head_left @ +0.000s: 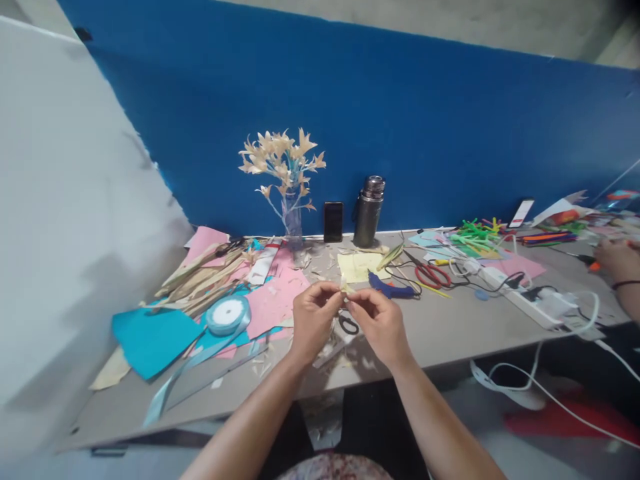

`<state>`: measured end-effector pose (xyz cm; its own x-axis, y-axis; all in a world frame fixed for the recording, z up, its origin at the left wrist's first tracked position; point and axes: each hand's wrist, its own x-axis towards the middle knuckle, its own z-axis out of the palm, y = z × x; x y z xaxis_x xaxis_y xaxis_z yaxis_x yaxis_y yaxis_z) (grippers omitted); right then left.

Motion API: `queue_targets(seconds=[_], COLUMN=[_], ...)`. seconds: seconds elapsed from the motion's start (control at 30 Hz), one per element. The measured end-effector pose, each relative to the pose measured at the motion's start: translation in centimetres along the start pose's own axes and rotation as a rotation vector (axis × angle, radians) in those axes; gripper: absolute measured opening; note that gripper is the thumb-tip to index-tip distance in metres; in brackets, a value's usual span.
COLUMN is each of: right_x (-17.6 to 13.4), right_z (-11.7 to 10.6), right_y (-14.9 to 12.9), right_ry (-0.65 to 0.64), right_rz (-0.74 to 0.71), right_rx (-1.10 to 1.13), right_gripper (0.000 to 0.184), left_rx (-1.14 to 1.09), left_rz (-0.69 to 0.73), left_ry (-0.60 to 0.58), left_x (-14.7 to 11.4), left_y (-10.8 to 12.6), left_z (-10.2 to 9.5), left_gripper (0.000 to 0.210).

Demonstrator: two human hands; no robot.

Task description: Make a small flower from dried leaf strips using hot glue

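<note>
Over the table's front half, my left hand and my right hand meet fingertip to fingertip. Both pinch a small pale yellow piece, mostly hidden by the fingers; its exact kind is too small to make out. Below the hands lie the black handles of scissors among pale scraps. A blue glue gun rests just beyond my right hand. Farther back is a pale yellow sheet. Left of my left hand are pink sheets and a roll of light blue ribbon.
Behind stand a vase of pale flowers, a phone and a dark thermos. Dried husk strips lie left. Red-handled scissors and a corded power strip lie right, near another person's hand.
</note>
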<state>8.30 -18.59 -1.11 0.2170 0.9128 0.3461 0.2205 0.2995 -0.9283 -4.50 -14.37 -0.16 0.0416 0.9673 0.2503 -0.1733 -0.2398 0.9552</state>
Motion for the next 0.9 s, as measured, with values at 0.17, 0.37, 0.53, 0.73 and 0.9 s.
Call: queue_targets(seconds=[0.17, 0.37, 0.53, 0.73, 0.9], right_x=[-1.2, -1.4, -1.4, -1.1, -0.4], right_z=[0.7, 0.6, 0.7, 1.1, 1.9], right_y=[-0.5, 0.1, 0.3, -0.7, -0.9], right_ry=[0.039, 0.049, 0.013, -0.025, -0.061], right_rz=[-0.047, -0.013, -0.039, -0.042, -0.011], right_rx=[-0.055, -0.014, -0.003, -0.009, 0.021], right_gripper=[0.019, 0.021, 0.020, 0.021, 0.022], left_rx=[-0.183, -0.206, -0.225, -0.183, -0.181], left_rz=[-0.158, -0.168, -0.149, -0.136, -0.124], left_ry=[-0.027, -0.050, -0.058, -0.024, -0.045], left_x=[-1.5, -1.3, -1.2, -1.0, 0.0], left_y=[0.5, -0.3, -0.9, -0.6, -0.7], left_z=[-0.5, -0.5, -1.0, -2.0, -2.9], left_gripper=[0.017, 0.013, 0.014, 0.014, 0.014])
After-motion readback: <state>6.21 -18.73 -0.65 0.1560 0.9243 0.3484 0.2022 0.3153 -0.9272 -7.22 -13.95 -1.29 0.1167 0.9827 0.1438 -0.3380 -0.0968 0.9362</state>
